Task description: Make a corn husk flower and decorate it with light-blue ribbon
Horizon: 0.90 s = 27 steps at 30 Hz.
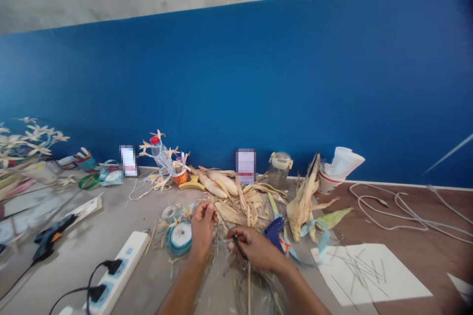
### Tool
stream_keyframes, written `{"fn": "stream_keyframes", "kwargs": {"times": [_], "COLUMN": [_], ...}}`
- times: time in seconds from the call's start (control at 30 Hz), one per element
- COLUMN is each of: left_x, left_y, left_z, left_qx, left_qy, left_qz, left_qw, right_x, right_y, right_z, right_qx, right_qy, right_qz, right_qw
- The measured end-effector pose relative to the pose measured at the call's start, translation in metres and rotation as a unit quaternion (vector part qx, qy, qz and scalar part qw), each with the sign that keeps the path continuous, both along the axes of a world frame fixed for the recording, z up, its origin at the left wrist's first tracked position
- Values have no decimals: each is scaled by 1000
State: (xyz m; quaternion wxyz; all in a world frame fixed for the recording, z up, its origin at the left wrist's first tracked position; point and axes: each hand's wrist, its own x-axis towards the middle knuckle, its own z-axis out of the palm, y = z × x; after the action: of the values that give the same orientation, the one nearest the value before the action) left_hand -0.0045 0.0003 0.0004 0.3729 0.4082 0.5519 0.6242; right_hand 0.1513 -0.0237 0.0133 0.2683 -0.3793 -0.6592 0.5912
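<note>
My left hand point(204, 226) is closed in a pinch over the middle of the table; a thin strand seems to run from its fingertips, too blurred to name. Just to its right, my right hand point(254, 248) is closed around a slim black-handled tool point(240, 248), whose working end I cannot make out. Dry corn husks point(231, 211) lie in a heap beyond both hands. A roll of teal ribbon point(180, 238) is beside my left wrist. Close behind my right hand rests a blue glue gun point(275, 232), with an upright bunch of husks point(303, 204) near it.
A white power strip point(123, 268) with black plugs lies at left, near a black glue gun point(53, 236). Dark thin sticks lie on white paper point(391, 275) at right. A lidded jar point(280, 170), paper cups point(328, 182) and a phone point(246, 165) line the blue partition point(229, 83).
</note>
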Motion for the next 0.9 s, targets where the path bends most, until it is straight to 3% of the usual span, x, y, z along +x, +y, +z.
{"fn": "stream_keyframes", "kwargs": {"times": [0.67,0.9], "left_x": [1,5], "left_y": [2,0], "left_z": [-6,3], "left_qx": [-6,14], "left_qy": [-57,-146], "left_qz": [1,-31], "left_qw": [998,989], "right_x": [-2,1], "right_y": [6,6], "right_z": [-19,-16], "right_qx": [-15,107], "right_qy": [21,-137], "right_qz": [-42,-140], "right_qw": [999,975]}}
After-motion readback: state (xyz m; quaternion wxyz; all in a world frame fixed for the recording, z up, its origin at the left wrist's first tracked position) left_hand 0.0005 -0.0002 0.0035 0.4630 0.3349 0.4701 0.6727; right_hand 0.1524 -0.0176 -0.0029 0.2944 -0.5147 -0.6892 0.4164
